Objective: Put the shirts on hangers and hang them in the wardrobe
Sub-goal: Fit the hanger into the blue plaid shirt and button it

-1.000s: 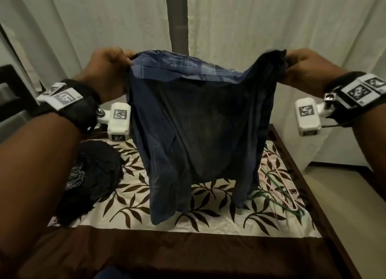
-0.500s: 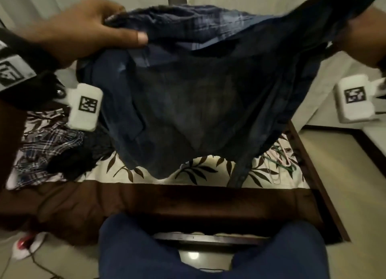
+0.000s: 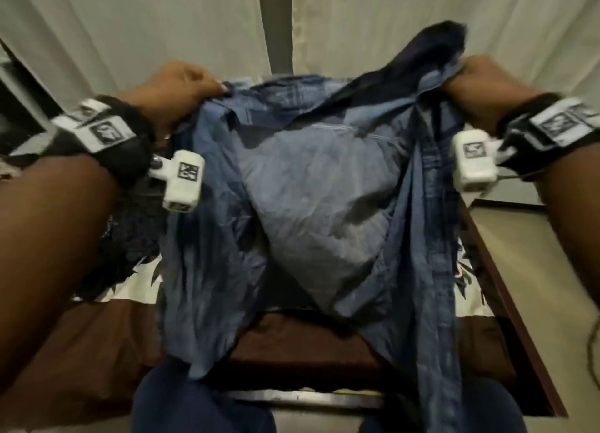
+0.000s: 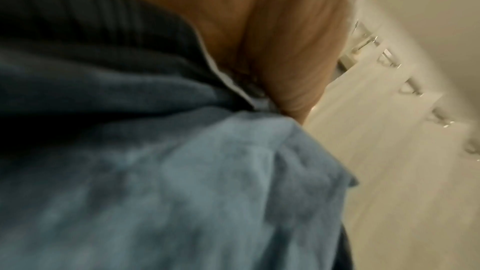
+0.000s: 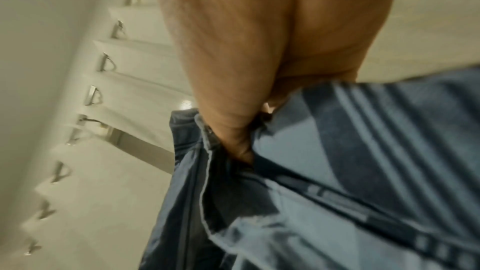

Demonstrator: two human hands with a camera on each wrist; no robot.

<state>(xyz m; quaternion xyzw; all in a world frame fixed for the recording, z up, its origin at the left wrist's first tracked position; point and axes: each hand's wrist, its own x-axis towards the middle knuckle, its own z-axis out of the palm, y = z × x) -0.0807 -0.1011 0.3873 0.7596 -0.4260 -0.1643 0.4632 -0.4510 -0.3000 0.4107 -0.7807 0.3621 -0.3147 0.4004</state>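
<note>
Nearest the viewer, the hem of the crumpled blue checked cotton shirt (image 3: 311, 212) hangs below both hands, over the brown-edged, leaf-printed bed cover (image 3: 97, 332). Above it, the left hand (image 3: 177, 90) and the right hand (image 3: 483, 78) each pinch one top corner of the shirt, fingers curled into the cloth, holding it spread between them. Beyond the hands hangs a pale pleated curtain (image 3: 146, 20). No hanger is visible. The step goes best, in judgement, if both grips sit at the shoulder seams and the cloth is kept taut so the collar opens for a hanger.

Bed (image 3: 97, 341) with leaf-print sheet (image 3: 143, 280), brown border, dark clothes pile (image 3: 136, 225) at left.
</note>
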